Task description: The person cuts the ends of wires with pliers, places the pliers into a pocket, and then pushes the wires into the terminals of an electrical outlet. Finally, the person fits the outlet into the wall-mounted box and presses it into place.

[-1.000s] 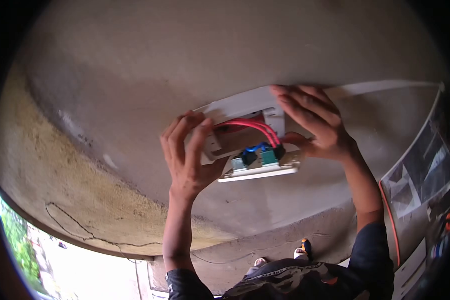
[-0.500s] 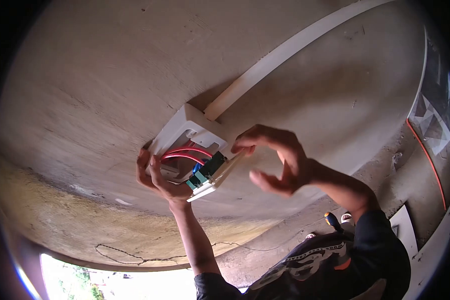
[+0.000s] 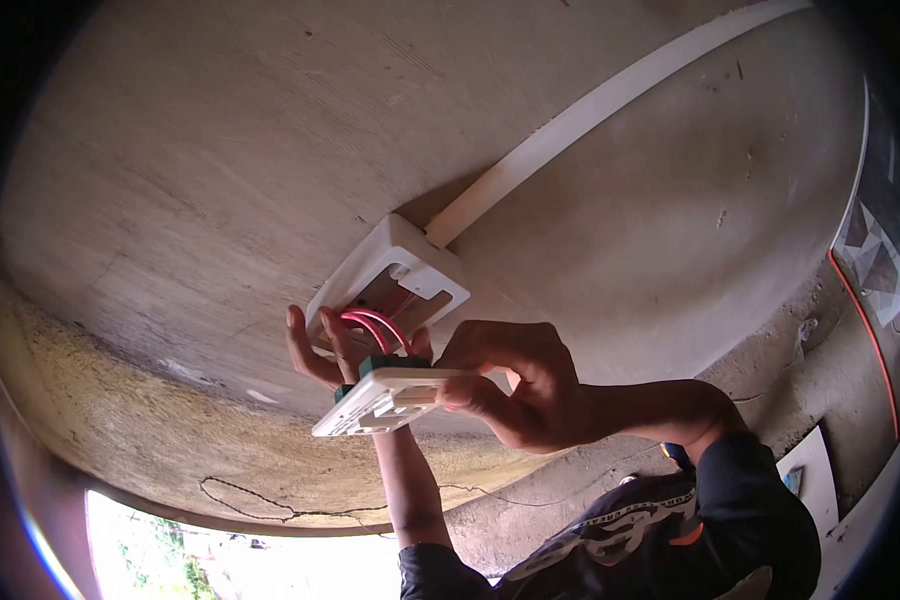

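A white electrical faceplate [image 3: 370, 412] with dark green modules [image 3: 382, 364] on its back hangs below the white wall box [image 3: 360, 262]. Two red wires [image 3: 375, 325] run from the box to the modules. My right hand [image 3: 525, 390] pinches the plate's right edge between thumb and fingers, its front tilted toward me. My left hand [image 3: 320, 350] is behind the plate, with fingers apart beside the lower left corner of the box. The plate and modules hide its palm, so any contact there cannot be made out.
A white conduit strip [image 3: 590, 115] runs along the wall from the box to the upper right. An orange cable [image 3: 867, 335] hangs at the right. A white panel [image 3: 812, 480] lies at lower right, and a thin dark wire [image 3: 290, 517] crosses low on the left.
My right hand has moved down and left and closed on the faceplate's edge. The plate has turned its front toward me. Part of my left hand is now behind it.
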The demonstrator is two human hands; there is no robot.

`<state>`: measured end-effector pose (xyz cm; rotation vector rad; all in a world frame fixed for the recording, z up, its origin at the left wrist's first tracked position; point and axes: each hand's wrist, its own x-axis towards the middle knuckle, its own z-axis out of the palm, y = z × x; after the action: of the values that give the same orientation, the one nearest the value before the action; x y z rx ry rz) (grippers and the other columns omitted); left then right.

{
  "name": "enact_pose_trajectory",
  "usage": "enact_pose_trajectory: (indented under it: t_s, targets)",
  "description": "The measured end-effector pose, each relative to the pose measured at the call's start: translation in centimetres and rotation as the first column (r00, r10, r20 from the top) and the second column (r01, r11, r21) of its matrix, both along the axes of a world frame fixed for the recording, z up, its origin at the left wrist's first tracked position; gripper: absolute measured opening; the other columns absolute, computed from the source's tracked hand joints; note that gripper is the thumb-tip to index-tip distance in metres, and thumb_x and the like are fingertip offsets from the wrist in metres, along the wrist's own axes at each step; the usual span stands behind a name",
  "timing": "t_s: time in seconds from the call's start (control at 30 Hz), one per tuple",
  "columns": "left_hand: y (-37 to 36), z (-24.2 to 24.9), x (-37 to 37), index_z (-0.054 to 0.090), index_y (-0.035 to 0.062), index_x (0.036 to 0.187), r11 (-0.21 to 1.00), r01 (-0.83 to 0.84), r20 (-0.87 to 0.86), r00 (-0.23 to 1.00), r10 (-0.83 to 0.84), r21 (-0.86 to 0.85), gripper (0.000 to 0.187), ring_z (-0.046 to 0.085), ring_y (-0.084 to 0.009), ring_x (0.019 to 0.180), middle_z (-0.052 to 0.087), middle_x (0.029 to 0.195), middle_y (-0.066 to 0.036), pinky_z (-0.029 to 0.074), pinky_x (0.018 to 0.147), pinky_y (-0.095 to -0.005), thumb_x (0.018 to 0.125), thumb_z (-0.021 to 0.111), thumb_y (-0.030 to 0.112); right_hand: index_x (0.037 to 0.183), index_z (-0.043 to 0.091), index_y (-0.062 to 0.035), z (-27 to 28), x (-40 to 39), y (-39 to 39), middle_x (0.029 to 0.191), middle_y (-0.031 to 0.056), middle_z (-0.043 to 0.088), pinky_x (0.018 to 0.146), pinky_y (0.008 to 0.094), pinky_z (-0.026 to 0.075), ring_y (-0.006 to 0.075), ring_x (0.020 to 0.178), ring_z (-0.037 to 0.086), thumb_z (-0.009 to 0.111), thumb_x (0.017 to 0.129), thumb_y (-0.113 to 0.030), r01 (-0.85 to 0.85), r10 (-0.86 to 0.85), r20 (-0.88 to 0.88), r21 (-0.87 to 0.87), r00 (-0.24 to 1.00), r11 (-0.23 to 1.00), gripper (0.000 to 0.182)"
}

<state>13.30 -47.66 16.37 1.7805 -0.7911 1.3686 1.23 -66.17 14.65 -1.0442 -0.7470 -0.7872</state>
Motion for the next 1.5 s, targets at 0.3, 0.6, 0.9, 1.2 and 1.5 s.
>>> enact_pose_trajectory:
  t_s: [0.3,0.6,0.9,1.2,1.5]
  targets:
    - [-2.5,1.3,-1.4,0.03,0.0119,0.149,0.899,-0.303,0.418,0.895,0.155,0.315,0.103,0.037,-0.0373,0.133,0.023,0.149,-0.024,0.049,0.098,-0.047,0.073,0.069,0.069,0.093,0.065,0.0048,-2.8,2.2,0.2,0.084,0.0159,0.067,0.066,0.0311,0.054,0.0213,0.074,0.067,0.063,0.09,-0.012,0.005,-0.007,0.084,0.016,0.996,1.0,0.018]
    - [-1.7,0.6,0.5,0.038,0.0112,0.147,0.905,-0.325,0.435,0.882,0.184,0.275,0.082,0.036,-0.035,0.136,0.032,0.147,-0.016,0.045,0.102,-0.0476,0.08,0.075,0.042,0.083,0.065,-0.0006,1.4,4.2,-5.7,0.071,0.0062,0.066,0.05,0.0258,0.047,0.0111,0.052,0.058,0.076,0.083,-0.015,0.571,-0.563,0.099,-0.181,0.82,0.801,0.018]
    - [-3.9,1.3,0.5,0.057,0.0025,0.127,0.973,-0.186,0.535,0.84,0.087,0.134,0.045,0.054,-0.0358,0.117,0.056,0.127,-0.018,0.036,0.097,-0.0472,0.095,0.058,0.034,0.078,0.062,0.0002,3.1,4.4,-6.1,0.062,0.0025,0.058,0.052,0.0238,0.042,0.0083,0.056,0.053,0.079,0.079,-0.006,0.51,-0.591,0.01,-0.518,0.806,0.687,0.017]
    - [-3.7,2.0,0.7,0.043,0.0066,0.133,0.98,-0.098,0.518,0.855,-0.007,0.176,0.07,0.055,-0.0312,0.117,0.057,0.13,-0.014,0.033,0.096,-0.0436,0.077,0.073,0.037,0.115,0.06,-0.0301,0.4,0.3,-3.0,0.123,-0.0002,0.053,0.108,0.0467,0.036,0.0239,0.12,0.047,0.08,0.075,-0.022,0.944,-0.559,0.762,-0.254,0.328,0.209,0.045]
    - [-3.8,2.0,0.4,0.039,0.0096,0.137,0.984,0.0,0.467,0.881,-0.084,0.176,0.076,0.052,-0.0301,0.118,0.054,0.134,-0.011,0.031,0.097,-0.0434,0.074,0.075,0.034,0.12,0.057,-0.0172,1.3,3.3,-3.7,0.117,0.009,0.056,0.083,0.0422,0.043,0.0275,0.103,0.055,0.079,0.063,-0.008,0.988,-0.579,0.804,-0.15,0.136,0.025,0.062]
